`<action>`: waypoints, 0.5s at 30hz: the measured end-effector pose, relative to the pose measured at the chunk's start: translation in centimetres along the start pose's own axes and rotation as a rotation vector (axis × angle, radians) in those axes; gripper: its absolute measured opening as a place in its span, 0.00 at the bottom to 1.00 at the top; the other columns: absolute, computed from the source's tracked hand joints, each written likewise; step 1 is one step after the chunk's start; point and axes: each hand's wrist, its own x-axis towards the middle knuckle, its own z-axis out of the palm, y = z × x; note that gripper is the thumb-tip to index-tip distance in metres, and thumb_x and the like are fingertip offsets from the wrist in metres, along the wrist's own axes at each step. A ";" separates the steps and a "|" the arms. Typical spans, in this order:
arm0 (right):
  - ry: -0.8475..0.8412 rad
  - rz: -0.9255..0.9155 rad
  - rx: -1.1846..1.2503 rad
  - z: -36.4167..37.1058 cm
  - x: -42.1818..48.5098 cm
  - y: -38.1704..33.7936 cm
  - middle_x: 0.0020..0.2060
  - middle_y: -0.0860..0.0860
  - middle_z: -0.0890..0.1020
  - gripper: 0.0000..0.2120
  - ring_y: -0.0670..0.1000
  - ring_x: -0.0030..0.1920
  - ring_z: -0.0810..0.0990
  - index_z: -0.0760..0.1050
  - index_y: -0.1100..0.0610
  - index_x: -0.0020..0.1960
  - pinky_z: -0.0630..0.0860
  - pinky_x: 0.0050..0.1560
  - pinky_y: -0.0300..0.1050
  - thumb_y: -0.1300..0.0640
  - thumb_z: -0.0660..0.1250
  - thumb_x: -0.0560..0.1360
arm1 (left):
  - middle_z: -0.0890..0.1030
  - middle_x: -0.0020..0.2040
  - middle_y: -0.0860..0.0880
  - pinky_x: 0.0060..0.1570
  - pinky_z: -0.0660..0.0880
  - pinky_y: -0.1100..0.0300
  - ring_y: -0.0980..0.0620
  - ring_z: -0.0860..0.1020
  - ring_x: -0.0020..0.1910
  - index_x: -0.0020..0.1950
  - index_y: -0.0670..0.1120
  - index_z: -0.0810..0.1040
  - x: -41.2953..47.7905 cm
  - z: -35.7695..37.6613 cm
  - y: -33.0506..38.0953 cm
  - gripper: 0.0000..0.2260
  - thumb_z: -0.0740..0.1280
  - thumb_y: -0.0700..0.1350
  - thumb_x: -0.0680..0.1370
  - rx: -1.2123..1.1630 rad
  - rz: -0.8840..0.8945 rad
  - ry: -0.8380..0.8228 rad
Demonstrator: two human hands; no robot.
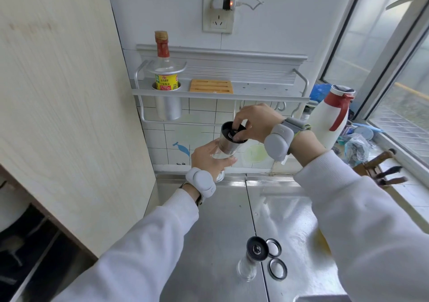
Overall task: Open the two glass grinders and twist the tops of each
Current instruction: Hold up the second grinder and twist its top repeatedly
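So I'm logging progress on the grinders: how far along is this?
Both look opened: two round black-rimmed lids lie beside the uncapped glass grinder standing on the steel counter. In hand: the left hand holds the second glass grinder while the right hand grips its black top. Whether the standing one was twisted can't be told.

Stainless steel countertop [220,220], kinda scuffed and shiny, with a seam running down the middle. Sitting on it near the front edge is a glass grinder [251,258], upright, black top with no cap on. Just to its right are two round black-rimmed lids [273,247] [277,268] lying flat, one behind the other, close together and right beside the grinder.
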 end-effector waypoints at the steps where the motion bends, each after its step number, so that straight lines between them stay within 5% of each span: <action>1: -0.019 -0.020 0.014 -0.1 -0.1 -0.1 0.51 0.49 0.79 0.10 0.52 0.50 0.78 0.80 0.51 0.52 0.74 0.50 0.44 0.54 0.71 0.70 | 0.82 0.47 0.53 0.42 0.68 0.81 0.67 0.77 0.44 0.53 0.46 0.81 0.0 -0.1 0.0 0.17 0.77 0.39 0.66 0.006 -0.007 0.008; 4: -0.047 -0.051 0.009 -0.2 0.0 -0.4 0.53 0.51 0.79 0.11 0.54 0.51 0.79 0.80 0.51 0.53 0.75 0.56 0.50 0.59 0.70 0.71 | 0.82 0.47 0.53 0.41 0.66 0.83 0.61 0.77 0.46 0.53 0.47 0.81 0.1 -0.3 -0.1 0.17 0.77 0.40 0.66 0.020 -0.002 0.013; 8: -0.022 0.011 0.005 0.2 0.2 -0.3 0.46 0.47 0.75 0.10 0.51 0.47 0.76 0.79 0.52 0.50 0.76 0.52 0.51 0.51 0.70 0.71 | 0.82 0.47 0.53 0.41 0.66 0.83 0.62 0.77 0.45 0.54 0.47 0.81 0.0 -0.3 -0.1 0.17 0.77 0.39 0.66 0.014 0.003 0.002; 13: -0.055 -0.028 0.013 0.1 0.0 -0.3 0.52 0.49 0.79 0.11 0.52 0.47 0.78 0.79 0.50 0.54 0.77 0.53 0.51 0.58 0.70 0.71 | 0.81 0.44 0.57 0.46 0.71 0.78 0.75 0.75 0.42 0.53 0.48 0.80 0.0 -0.3 -0.2 0.17 0.77 0.40 0.66 -0.009 -0.017 -0.015; 15: -0.038 0.001 0.007 0.1 0.1 -0.2 0.51 0.50 0.79 0.09 0.49 0.45 0.74 0.79 0.50 0.51 0.77 0.51 0.50 0.54 0.71 0.71 | 0.81 0.46 0.55 0.45 0.69 0.80 0.69 0.76 0.44 0.54 0.47 0.81 0.0 -0.3 -0.2 0.18 0.77 0.40 0.66 0.000 -0.012 -0.018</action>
